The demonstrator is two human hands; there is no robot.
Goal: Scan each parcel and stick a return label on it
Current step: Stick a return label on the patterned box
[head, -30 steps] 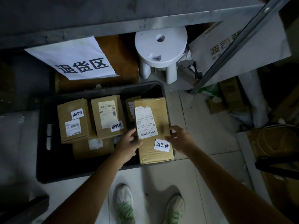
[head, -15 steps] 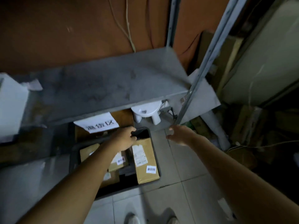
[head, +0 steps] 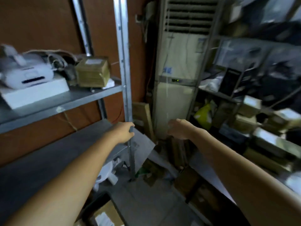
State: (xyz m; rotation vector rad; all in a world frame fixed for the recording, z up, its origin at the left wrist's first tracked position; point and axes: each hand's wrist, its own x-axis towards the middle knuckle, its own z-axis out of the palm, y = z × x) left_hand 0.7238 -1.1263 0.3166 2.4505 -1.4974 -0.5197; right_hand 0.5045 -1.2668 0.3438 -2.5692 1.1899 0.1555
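Observation:
The view has risen from the floor bin to the shelves. Only a corner of a brown parcel (head: 106, 215) with a white label shows at the bottom edge, inside the dark bin. My left hand (head: 124, 132) is raised beside the metal shelf post (head: 125, 79), fingers curled round a small dark device (head: 132, 129) that is mostly hidden. My right hand (head: 178, 129) hangs in the air in front of the air conditioner, fingers loosely curled and holding nothing. A white label printer (head: 26, 75) and a brown parcel (head: 92, 73) sit on the upper left shelf.
A tall white air conditioner (head: 177, 75) stands straight ahead. Metal shelving on the right (head: 228, 97) holds several boxes and bags. A white stool (head: 105, 174) and cardboard clutter lie on the floor under the grey lower shelf (head: 48, 160).
The view swung up from the bin to the shelves. Both hands left the labelled parcel in the bin and rose; the left one carries the dark device.

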